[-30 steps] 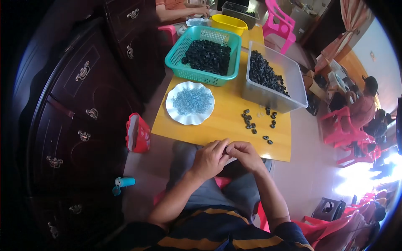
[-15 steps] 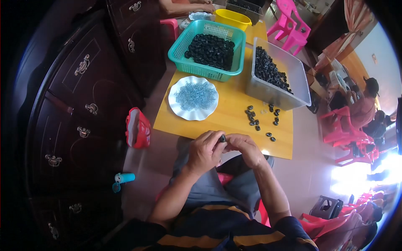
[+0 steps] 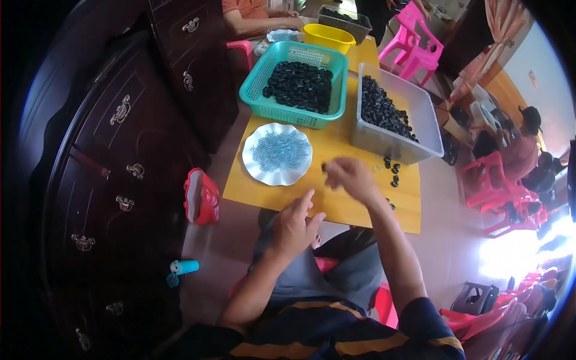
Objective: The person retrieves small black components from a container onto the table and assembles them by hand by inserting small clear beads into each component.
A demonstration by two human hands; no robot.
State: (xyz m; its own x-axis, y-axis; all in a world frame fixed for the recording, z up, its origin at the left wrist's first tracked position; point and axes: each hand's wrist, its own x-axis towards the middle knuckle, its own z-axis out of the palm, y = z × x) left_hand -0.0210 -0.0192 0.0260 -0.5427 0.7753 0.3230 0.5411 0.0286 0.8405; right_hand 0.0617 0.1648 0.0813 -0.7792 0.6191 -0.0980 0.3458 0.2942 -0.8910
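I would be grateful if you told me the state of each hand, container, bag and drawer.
Left hand: open, seemingly empty.
Right hand: pinching a black piece.
Teal basket: uncovered, part-filled with black pieces.
Clear bin: uncovered, part-filled.
White plate: heaped with translucent bits.
Yellow tub: uncovered.
Red bag: open-topped.
Drawers: shut.

The table (image 3: 264, 195) bears a plate (image 3: 255, 171) at near left, a basket (image 3: 294, 117) behind it, a bin (image 3: 384, 147) right of the basket, and a tub (image 3: 329, 39) beyond the basket.
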